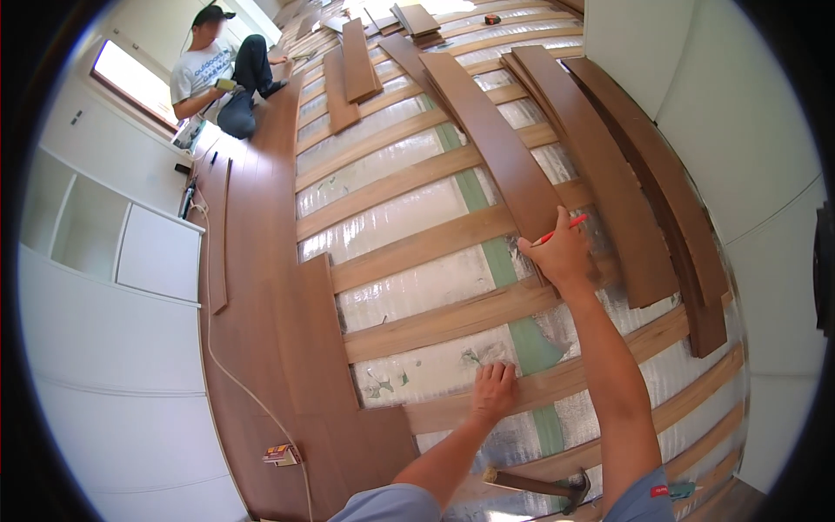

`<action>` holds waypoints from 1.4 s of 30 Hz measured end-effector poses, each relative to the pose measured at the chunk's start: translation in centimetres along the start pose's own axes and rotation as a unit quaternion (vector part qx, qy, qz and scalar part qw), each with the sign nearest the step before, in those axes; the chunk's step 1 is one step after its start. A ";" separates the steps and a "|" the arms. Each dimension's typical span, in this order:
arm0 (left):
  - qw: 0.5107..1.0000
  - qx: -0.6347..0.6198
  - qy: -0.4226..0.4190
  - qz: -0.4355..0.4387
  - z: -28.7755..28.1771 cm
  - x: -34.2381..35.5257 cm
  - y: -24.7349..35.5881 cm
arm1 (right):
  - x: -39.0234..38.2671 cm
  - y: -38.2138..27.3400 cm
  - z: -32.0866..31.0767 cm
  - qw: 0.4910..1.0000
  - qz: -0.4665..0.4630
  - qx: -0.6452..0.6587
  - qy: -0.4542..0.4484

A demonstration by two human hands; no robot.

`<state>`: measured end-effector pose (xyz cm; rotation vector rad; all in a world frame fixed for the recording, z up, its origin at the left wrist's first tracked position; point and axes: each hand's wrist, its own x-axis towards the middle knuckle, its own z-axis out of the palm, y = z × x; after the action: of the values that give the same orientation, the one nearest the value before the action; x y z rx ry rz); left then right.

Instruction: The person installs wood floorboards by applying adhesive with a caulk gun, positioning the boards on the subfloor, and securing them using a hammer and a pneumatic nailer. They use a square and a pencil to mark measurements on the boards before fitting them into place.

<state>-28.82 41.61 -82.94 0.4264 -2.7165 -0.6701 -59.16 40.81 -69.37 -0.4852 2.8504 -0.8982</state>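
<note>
My right hand (561, 252) is closed around a red pencil (565, 226) and grips the near end of a long brown floor plank (483, 130), which lies diagonally over the wooden battens. My left hand (494, 391) rests with bent fingers apart at the edge of a batten (444, 409) beside silver insulation sheeting (417, 300) with a green strip. A hammer (531, 485) lies below it, between my forearms.
A co-worker (235, 78) crouches on the laid flooring (265, 331) at upper left, holding something. A cord (239, 383) and small box (281, 454) lie there. Loose planks (617, 200) stand along the right; cabinets (113, 348) line the left, a white wall (757, 261) the right.
</note>
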 end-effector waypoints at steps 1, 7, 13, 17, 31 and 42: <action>1.000 -0.005 -0.002 0.004 0.3 0.1 -0.2 | -0.7 -0.4 -0.2 1.000 0.004 -0.004 0.003; 1.000 0.016 0.007 0.006 0.2 -0.2 -0.5 | -9.7 -0.1 2.4 0.993 -0.088 0.077 0.026; 0.999 0.009 -0.035 0.002 0.9 -0.1 -0.5 | -13.2 1.7 7.2 0.982 -0.160 -0.055 0.078; 1.000 -0.009 -0.007 -0.014 4.0 -0.9 -3.5 | -14.2 2.1 10.0 0.988 -0.143 -0.025 0.060; 0.999 0.021 -0.041 -0.022 0.9 0.0 -1.0 | -6.5 9.4 8.1 0.981 -0.115 -0.079 0.137; 1.000 0.011 -0.023 -0.017 -0.1 -0.2 -0.1 | -1.3 8.4 4.6 0.989 -0.004 -0.141 -0.046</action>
<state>-28.55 41.60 -82.90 0.4677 -2.7675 -0.6676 -59.21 45.21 -77.95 -0.5497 2.9018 -0.4584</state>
